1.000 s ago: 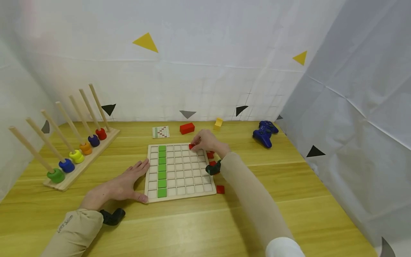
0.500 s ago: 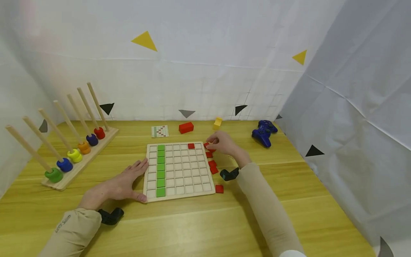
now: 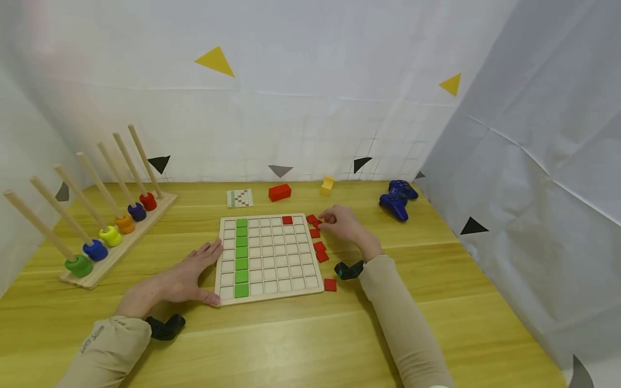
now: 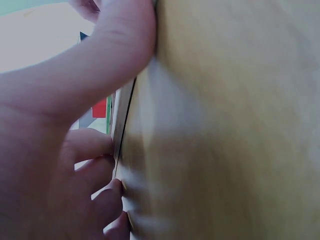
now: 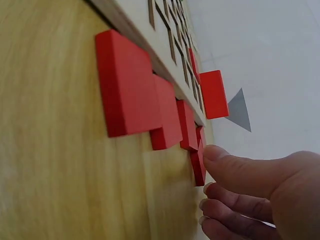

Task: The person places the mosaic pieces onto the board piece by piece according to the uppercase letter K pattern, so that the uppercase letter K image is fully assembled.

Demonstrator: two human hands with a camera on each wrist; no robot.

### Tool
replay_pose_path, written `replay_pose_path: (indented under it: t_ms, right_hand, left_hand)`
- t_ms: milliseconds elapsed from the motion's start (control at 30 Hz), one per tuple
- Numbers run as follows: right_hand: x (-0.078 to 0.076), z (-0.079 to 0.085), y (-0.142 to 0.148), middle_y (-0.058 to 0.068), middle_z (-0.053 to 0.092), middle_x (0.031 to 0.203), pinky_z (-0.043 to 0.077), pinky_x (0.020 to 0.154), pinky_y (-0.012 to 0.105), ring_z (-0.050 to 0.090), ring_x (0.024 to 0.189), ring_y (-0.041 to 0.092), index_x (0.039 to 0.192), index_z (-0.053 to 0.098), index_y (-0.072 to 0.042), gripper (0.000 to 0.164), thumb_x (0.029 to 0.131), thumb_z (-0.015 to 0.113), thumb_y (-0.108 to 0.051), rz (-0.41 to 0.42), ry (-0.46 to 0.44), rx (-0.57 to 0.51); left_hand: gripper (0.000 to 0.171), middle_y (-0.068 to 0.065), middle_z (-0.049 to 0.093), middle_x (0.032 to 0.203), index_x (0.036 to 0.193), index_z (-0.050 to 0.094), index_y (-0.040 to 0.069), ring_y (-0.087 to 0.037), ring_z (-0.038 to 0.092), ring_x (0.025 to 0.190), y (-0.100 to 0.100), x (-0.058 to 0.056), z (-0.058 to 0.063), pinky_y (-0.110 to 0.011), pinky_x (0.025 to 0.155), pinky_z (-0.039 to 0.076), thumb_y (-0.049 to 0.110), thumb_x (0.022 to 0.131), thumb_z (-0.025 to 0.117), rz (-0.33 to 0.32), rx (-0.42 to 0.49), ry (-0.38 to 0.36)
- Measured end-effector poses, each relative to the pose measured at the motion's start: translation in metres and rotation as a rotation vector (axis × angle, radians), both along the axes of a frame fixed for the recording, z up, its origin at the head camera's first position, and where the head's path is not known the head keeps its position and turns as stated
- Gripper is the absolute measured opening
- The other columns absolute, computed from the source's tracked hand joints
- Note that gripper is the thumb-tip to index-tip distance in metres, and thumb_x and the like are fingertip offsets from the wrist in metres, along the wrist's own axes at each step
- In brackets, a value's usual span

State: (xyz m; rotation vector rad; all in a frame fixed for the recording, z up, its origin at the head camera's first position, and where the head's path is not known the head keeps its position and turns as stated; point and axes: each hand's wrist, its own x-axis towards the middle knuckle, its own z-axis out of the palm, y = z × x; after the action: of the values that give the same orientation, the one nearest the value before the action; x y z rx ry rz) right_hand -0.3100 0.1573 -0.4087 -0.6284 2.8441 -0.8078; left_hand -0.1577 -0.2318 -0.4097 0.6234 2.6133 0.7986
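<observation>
A wooden grid board [image 3: 274, 262] lies flat on the table, with a column of green tiles [image 3: 241, 264] and one red tile [image 3: 287, 220] in its top row. My left hand [image 3: 186, 275] rests along the board's left edge, fingers spread and straight, thumb at the lower corner. Several loose red tiles [image 3: 321, 256] lie along the right edge, some overlapping. At the upper end of that row is my right hand [image 3: 343, 223], its thumb tip right at a red tile [image 5: 198, 167] and the other fingers loosely bent beside it.
A wooden peg stand [image 3: 123, 245] with coloured beads is at the left. Behind the board lie a small pattern card [image 3: 240, 198], a red block [image 3: 280, 192] and a yellow block [image 3: 327, 186]. A blue game controller [image 3: 399, 200] lies back right.
My right hand has let go of the red tile in the board's top row and moved right to the loose red tiles. The left hand stays at the board's edge.
</observation>
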Motion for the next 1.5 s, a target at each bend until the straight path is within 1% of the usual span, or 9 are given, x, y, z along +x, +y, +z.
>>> replay_pose_path:
  t_ms: [233,433,633,800,933,1067,1200,1367,1500]
  right_hand:
    - [0.001,-0.001,-0.002,0.011,0.063,0.1,0.05,0.08,0.036,0.056,0.089,0.023,0.117,0.073,-0.006,0.026,0.096,0.069,-0.02,0.003,0.046,0.056]
    - [0.002,0.0,0.003,0.012,0.064,0.105,0.051,0.083,0.039,0.059,0.094,0.025,0.116,0.073,-0.007,0.024,0.096,0.068,-0.019,-0.02,0.0,0.06]
    - [0.001,0.003,0.01,0.012,0.063,0.108,0.052,0.086,0.039,0.059,0.097,0.025,0.118,0.072,-0.007,0.025,0.094,0.068,-0.011,-0.015,-0.051,0.067]
    - [0.0,0.005,0.012,0.014,0.065,0.112,0.053,0.091,0.041,0.061,0.101,0.027,0.122,0.068,-0.003,0.031,0.093,0.07,-0.011,-0.011,-0.077,0.054]
    - [0.001,0.006,0.012,0.015,0.067,0.113,0.052,0.092,0.041,0.061,0.102,0.027,0.119,0.068,0.001,0.029,0.093,0.071,-0.014,-0.03,-0.092,0.042]
    - [0.001,0.006,0.012,0.015,0.067,0.111,0.052,0.089,0.04,0.06,0.099,0.027,0.114,0.07,0.001,0.025,0.094,0.07,-0.014,-0.034,-0.075,0.054]
    - [0.001,0.004,0.013,0.014,0.067,0.108,0.052,0.085,0.039,0.059,0.096,0.025,0.11,0.07,0.0,0.021,0.094,0.07,-0.014,-0.014,-0.041,0.08]
    - [0.002,0.003,0.015,0.014,0.065,0.108,0.051,0.085,0.039,0.059,0.096,0.025,0.11,0.069,-0.001,0.02,0.095,0.07,-0.014,0.014,-0.025,0.097]
    - [0.003,0.004,0.017,0.015,0.065,0.107,0.051,0.086,0.04,0.059,0.096,0.025,0.11,0.067,0.001,0.021,0.095,0.069,-0.014,0.041,-0.023,0.078]
  left_hand:
    - [0.123,-0.026,0.004,0.166,0.157,0.016,-0.006,-0.05,0.002,0.15,0.001,0.0,0.001,-0.067,0.118,0.005,0.054,0.073,0.083,0.003,-0.001,0.003]
    - [0.123,-0.025,0.004,0.166,0.157,0.015,-0.005,-0.05,0.002,0.15,0.001,-0.001,0.0,-0.066,0.119,0.005,0.054,0.073,0.082,0.002,-0.006,0.0]
    - [0.122,-0.025,0.003,0.166,0.157,0.015,-0.005,-0.05,0.002,0.15,0.0,0.0,0.0,-0.067,0.119,0.004,0.054,0.074,0.082,0.002,0.001,-0.004]
    - [0.122,-0.025,0.003,0.166,0.157,0.015,-0.005,-0.05,0.001,0.15,0.0,0.001,0.0,-0.067,0.119,0.004,0.053,0.074,0.083,0.005,0.004,-0.008]
    - [0.122,-0.025,0.003,0.166,0.157,0.015,-0.005,-0.05,0.001,0.15,0.0,0.001,0.0,-0.067,0.119,0.004,0.053,0.074,0.083,0.006,0.006,-0.007]
    - [0.122,-0.025,0.004,0.166,0.157,0.015,-0.006,-0.05,0.001,0.15,0.0,0.001,0.0,-0.067,0.118,0.004,0.053,0.074,0.083,0.006,0.01,-0.004]
    - [0.122,-0.025,0.004,0.166,0.157,0.016,-0.005,-0.05,0.002,0.15,0.0,0.001,0.0,-0.067,0.118,0.004,0.053,0.074,0.083,0.006,0.008,-0.004]
    - [0.122,-0.025,0.004,0.166,0.157,0.016,-0.005,-0.05,0.001,0.15,0.0,0.001,0.0,-0.066,0.119,0.004,0.054,0.073,0.083,0.009,0.002,-0.011]
    - [0.123,-0.025,0.003,0.166,0.157,0.015,-0.005,-0.05,0.001,0.15,0.001,0.001,0.0,-0.066,0.119,0.004,0.054,0.073,0.082,0.011,-0.002,-0.013]
